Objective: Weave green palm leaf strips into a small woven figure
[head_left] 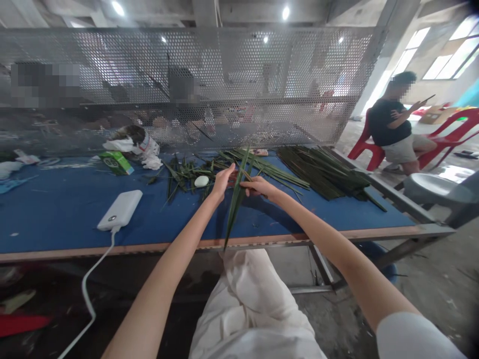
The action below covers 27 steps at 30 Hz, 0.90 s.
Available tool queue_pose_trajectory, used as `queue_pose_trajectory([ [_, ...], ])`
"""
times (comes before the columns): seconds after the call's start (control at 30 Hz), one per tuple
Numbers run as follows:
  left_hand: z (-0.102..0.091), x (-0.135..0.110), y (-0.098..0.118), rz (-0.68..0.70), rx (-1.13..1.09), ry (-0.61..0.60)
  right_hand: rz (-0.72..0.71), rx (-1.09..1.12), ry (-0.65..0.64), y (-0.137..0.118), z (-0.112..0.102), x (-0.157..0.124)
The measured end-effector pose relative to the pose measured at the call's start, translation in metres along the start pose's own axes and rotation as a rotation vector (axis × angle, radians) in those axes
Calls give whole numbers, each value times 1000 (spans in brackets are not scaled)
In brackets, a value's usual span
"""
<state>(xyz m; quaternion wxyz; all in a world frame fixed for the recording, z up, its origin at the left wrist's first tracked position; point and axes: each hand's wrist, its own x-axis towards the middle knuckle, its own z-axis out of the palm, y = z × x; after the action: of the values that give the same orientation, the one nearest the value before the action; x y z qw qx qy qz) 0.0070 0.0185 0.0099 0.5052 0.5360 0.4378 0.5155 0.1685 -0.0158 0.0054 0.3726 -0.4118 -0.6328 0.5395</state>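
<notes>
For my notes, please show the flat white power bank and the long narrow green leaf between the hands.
Flat white power bank (119,210), head view, on its top face.
Long narrow green leaf (235,209), head view, on its middle.

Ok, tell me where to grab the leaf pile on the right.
Take the leaf pile around its middle from above, coming from the near side with your right hand. The long strips lie flat and side by side, so a grip across them should gather them best, while their ends splay loose.
</notes>
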Motion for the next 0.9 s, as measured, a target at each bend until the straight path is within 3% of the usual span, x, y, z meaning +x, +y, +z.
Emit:
queue_pose_trajectory([
  [0.13, -4, 3, -3, -10, 5, 24, 9, -68, -200, 5, 3, 0],
  [0.43, -9, 11, -9, 39, -53, 0, 1, -173, -497, -1, 5, -7],
  [0.63, -12, 16, -10, 83, 10, 55, 118, -256, -663, -14, -6, -15],
  [0.73, -12, 17, -13, 192, 121, 8, 84, -189, -454, -14, -18, -12],
  [0.9, -5, 11, -19, 284, 288, -238, -122, 167, 162, -8, -33, -1],
])
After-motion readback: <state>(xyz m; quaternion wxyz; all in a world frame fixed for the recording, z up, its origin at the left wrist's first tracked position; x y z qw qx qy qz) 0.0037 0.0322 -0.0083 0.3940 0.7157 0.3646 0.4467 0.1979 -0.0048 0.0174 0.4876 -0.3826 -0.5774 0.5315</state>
